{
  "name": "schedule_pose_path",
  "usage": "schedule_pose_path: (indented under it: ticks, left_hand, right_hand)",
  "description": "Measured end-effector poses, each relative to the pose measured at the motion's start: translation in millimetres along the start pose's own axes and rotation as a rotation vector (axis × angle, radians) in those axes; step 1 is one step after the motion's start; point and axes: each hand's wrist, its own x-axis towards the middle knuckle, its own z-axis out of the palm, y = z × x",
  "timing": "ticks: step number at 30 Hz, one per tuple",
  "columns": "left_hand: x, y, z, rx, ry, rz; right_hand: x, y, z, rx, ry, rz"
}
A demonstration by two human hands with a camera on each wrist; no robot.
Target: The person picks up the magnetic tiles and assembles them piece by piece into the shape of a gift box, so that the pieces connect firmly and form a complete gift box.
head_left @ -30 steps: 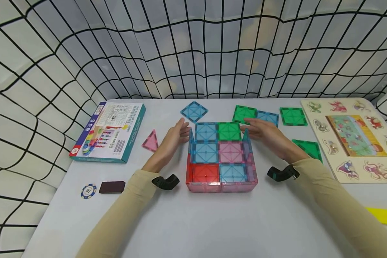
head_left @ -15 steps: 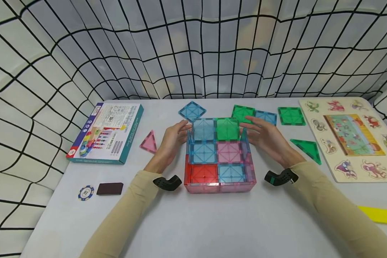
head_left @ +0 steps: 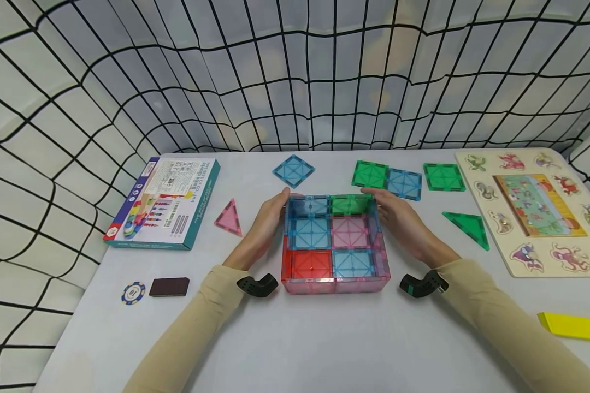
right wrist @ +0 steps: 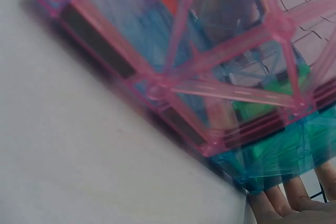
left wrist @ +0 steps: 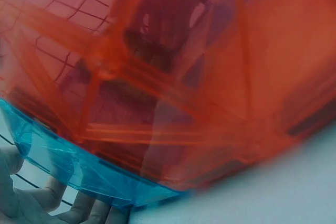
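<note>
A box of see-through magnetic tiles (head_left: 333, 262) stands on the table in the head view, open at the top. Red, blue and pink sides surround a floor of coloured squares. At its back, a blue tile (head_left: 308, 206) and a green tile (head_left: 351, 205) stand upright. My left hand (head_left: 265, 229) touches the back left corner, its fingers reaching behind the blue wall. At the opposite corner my right hand (head_left: 400, 221) has its fingers (right wrist: 295, 195) against the far side of the back wall. Part of each hand is hidden behind the box.
Loose tiles lie around: a blue square (head_left: 293, 171), a pink triangle (head_left: 229, 218) and several on the right, including a green triangle (head_left: 468, 229). A boxed set (head_left: 162, 202) sits left, a picture puzzle board (head_left: 536, 213) right. Black netting encloses the table.
The blue and green back tiles have tilted up from lying outward to standing upright. Both hands have followed them, moving in around the back corners. The box has stayed nearly in place.
</note>
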Motion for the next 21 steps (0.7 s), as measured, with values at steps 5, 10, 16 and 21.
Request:
schedule_pose_path:
  ticks: [5, 10, 16, 21]
  left_hand:
    - [-0.7, -1.3, 1.5, 0.013, -0.011, 0.018]
    - [-1.5, -1.8, 3.3, 0.019, -0.021, 0.010]
    - [-4.5, -0.6, 1.8, 0.035, -0.025, 0.023]
    - [-8.7, 2.7, -0.4, 0.079, -0.022, 0.039]
  right_hand:
    - [-1.8, 1, 5, -0.045, 0.004, -0.025]
    - [-3.1, -1, 6, -0.084, 0.004, -0.030]
    - [11.8, -20, -12, -0.237, 0.086, -0.062]
    - [39.3, -33, -43, -0.523, 0.118, -0.085]
